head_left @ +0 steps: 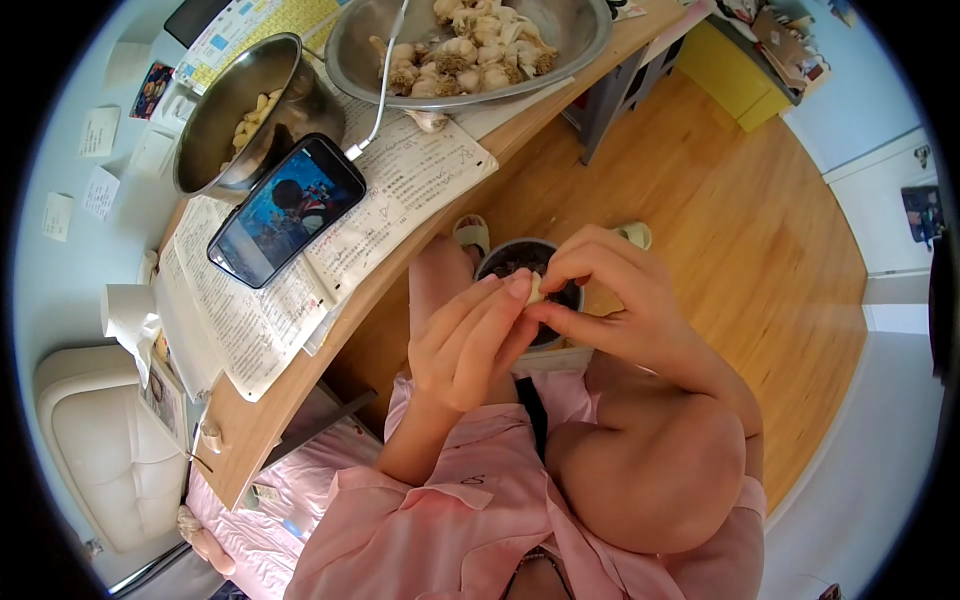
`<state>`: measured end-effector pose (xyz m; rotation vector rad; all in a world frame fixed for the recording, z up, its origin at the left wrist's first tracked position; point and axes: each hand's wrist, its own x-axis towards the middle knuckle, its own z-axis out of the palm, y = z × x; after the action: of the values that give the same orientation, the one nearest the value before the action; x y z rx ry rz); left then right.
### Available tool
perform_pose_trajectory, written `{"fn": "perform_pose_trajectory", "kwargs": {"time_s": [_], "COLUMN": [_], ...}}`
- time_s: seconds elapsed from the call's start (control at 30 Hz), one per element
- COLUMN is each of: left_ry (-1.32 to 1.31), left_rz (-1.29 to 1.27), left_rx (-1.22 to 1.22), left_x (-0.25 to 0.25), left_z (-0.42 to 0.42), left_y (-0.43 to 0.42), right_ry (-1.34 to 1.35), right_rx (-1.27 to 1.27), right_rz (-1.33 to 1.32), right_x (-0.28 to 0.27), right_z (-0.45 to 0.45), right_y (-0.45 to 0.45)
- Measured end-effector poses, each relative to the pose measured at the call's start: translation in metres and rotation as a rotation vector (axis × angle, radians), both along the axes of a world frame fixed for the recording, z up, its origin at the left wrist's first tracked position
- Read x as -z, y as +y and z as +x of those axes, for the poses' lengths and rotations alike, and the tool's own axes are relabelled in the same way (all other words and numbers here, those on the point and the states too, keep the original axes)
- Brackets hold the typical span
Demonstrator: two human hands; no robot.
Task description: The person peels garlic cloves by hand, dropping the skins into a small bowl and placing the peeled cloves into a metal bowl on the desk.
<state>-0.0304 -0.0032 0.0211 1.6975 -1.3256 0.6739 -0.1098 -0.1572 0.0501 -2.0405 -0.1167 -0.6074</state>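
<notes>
A pale garlic clove (pixel 535 289) is pinched between the fingertips of both hands. My left hand (pixel 465 340) grips it from the left, thumb and forefinger pressed together. From the right, thumb and forefinger of my right hand (pixel 610 290) close on the same clove. Just beyond and below the hands stands a bin (pixel 571 296) with dark scraps inside, partly hidden by my fingers. On the desk, a steel pot (pixel 296 100) holds peeled cloves (pixel 255 118). A wide metal basin (pixel 350 70) is heaped with whole garlic bulbs (pixel 460 55).
A phone (pixel 288 208) plugged into a white cable (pixel 385 80) leans against the pot, on printed sheets (pixel 370 245) covering the wooden desk (pixel 258 435). One loose garlic bulb (pixel 428 120) lies by the basin. Slippers (pixel 470 233) show on the floor beside the bin.
</notes>
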Motion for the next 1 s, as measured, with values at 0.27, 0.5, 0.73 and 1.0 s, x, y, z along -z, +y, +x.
{"fn": "perform_pose_trajectory", "kwargs": {"time_s": [0.27, 0.5, 0.73, 1.0], "left_ry": [-0.027, -0.063, -0.098, -0.023], "left_rz": [0.007, 0.031, 0.068, 0.135], "left_rx": [0.004, 0.002, -0.020, -0.022], "left_x": [0.0051, 0.0056, 0.0060, 0.0048], "left_z": [0.0030, 0.0051, 0.0078, 0.0055], "left_y": [-0.0013, -0.0021, -0.0032, -0.0031], "right_ry": [-0.115, -0.098, -0.148, -0.078], "right_rx": [0.064, 0.092, 0.091, 0.090], "right_rz": [-0.303, -0.391, -0.434, -0.534], "right_x": [0.0033, 0.0034, 0.0080, 0.0084], "right_z": [0.0006, -0.0013, 0.0016, 0.0021], "right_y": [-0.0030, -0.0028, -0.0061, -0.0048]}}
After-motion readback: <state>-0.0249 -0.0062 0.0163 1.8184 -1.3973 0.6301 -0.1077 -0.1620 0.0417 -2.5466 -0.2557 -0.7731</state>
